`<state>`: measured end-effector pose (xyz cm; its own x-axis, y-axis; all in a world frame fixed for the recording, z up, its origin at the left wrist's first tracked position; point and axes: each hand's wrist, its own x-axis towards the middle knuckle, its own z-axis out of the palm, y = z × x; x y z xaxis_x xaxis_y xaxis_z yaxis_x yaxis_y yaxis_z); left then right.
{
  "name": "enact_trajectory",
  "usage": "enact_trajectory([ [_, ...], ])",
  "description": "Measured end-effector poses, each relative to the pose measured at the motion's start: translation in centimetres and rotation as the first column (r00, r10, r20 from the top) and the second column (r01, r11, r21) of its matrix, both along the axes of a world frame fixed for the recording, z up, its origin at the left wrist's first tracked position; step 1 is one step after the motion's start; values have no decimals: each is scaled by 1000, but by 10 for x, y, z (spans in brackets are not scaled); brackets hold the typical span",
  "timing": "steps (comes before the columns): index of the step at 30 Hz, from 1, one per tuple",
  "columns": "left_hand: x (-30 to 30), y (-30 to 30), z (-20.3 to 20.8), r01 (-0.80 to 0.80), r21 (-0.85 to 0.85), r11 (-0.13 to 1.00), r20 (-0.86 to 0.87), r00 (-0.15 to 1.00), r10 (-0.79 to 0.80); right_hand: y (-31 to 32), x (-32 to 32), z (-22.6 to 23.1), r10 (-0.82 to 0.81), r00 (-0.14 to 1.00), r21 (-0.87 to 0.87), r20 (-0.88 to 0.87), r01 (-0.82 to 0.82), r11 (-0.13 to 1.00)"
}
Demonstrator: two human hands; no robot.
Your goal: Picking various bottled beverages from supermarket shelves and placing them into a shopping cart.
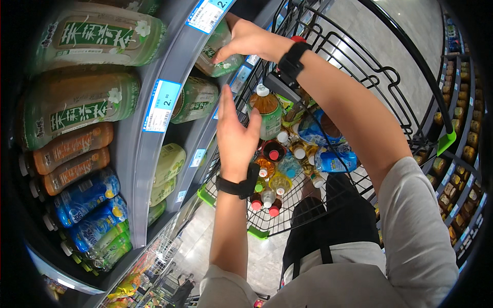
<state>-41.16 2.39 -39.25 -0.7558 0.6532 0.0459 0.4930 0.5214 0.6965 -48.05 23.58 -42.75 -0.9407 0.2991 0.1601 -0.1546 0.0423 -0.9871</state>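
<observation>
My right hand (251, 40) reaches to the shelf edge at the top, its thumb pressed along a large green-labelled tea bottle (221, 51); the other fingers are partly hidden behind it. Lower down, my left hand (237, 134) is raised with fingers stretched out and holds nothing. It is between the shelf and a black wire shopping cart (367, 182). A similar white-capped bottle (268, 115) of brown drink with a green label stands in the cart, just right of my left hand. Another green-labelled bottle (196, 100) sits on the shelf behind the price rail.
Several smaller bottles with red, white and yellow caps lie in the cart, with blue packages (336, 158) beside them. On the left, a grey shelf (149, 169) holds large tea bottles (77, 105), orange bottles and blue bottles (87, 197). More shelves of jars (452, 190) line the right.
</observation>
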Motion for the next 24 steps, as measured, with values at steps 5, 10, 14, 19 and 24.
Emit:
enact_trajectory([
  [5, 29, -31, -22, 32, -112, 993, -1, 999, -32, -1, -20, 2, 157, 979, 264, 127, -186, 946],
  [10, 45, -48, -27, -12, -183, 983, 7, 1000, 13, 4, -27, 3, 295, 931, 287, 216, -349, 892],
  [14, 46, -53, -43, 1, -255, 967, -63, 998, -17, 10, -14, 16, 284, 909, 399, 306, -393, 829],
  [19, 51, -46, -47, -24, -302, 953, -145, 989, -21, -2, 114, 45, -241, 970, 413, -22, 228, 882],
  [24, 59, -46, -56, -83, -320, 944, -270, 963, -6, 23, 286, 132, -622, 779, 636, 72, 445, 630],
])
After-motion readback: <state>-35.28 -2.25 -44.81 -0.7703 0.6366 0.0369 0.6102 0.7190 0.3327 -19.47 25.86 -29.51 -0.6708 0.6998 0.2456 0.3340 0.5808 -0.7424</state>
